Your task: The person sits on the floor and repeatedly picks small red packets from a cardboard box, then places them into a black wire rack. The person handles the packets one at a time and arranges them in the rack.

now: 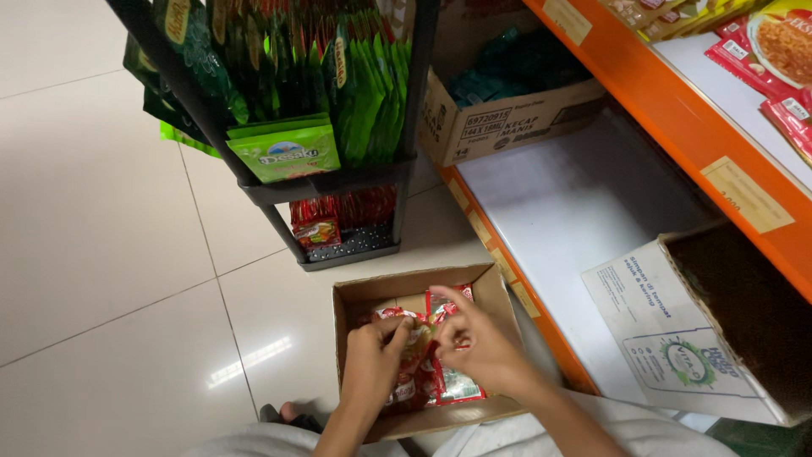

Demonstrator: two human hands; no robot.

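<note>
Shiny red sachets (pixel 452 381) lie heaped in an open cardboard box (pixel 491 292) on the floor.

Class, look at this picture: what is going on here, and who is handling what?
A person crouches on a tiled floor in a shop aisle, both hands in an open cardboard box of red sachets. The left hand and right hand grip the sachets together. Beside the box are an orange shelf holding other cartons and a black rack of green packets.

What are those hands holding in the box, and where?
Both the left hand and right hand grip a red packet by its top edge.
</note>
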